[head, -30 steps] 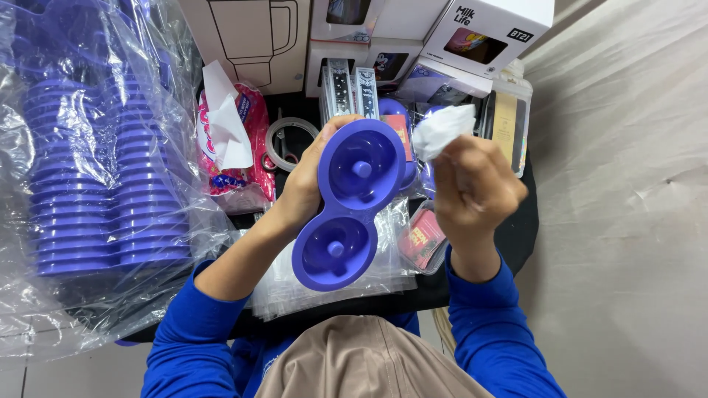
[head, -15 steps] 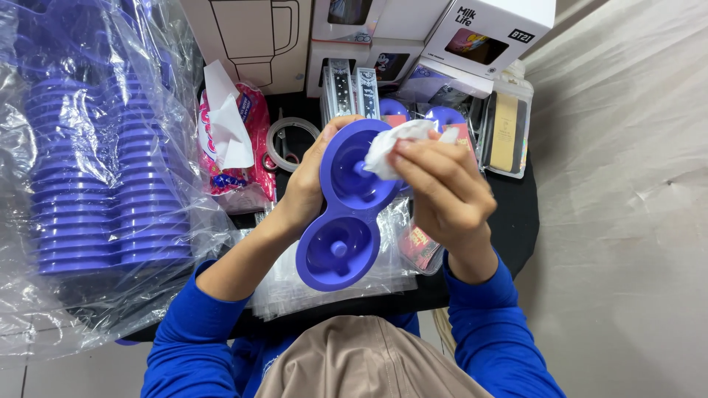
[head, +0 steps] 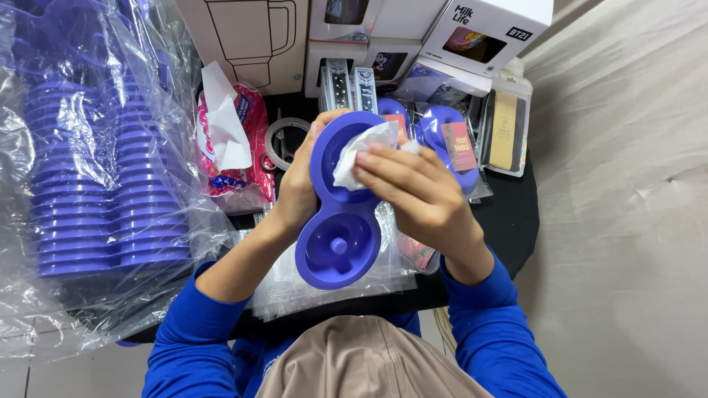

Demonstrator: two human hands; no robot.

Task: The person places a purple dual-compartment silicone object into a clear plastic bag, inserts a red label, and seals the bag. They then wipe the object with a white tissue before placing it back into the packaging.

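Your left hand (head: 301, 193) grips the purple double-cup mould (head: 344, 200), long axis running away from you, while your right hand (head: 413, 193) pinches a white tissue (head: 361, 149) into its far cup.

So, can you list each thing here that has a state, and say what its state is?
Purple two-cup plastic mould: held up, cups facing the camera.
White tissue: crumpled, pressed into the mould's upper cup.
Left hand: gripping the mould's edge.
Right hand: pressing the tissue.
Pink tissue pack: open, a sheet sticking out.
Clear plastic bag: open, holding stacked purple moulds.
Roll of clear tape: lying flat.
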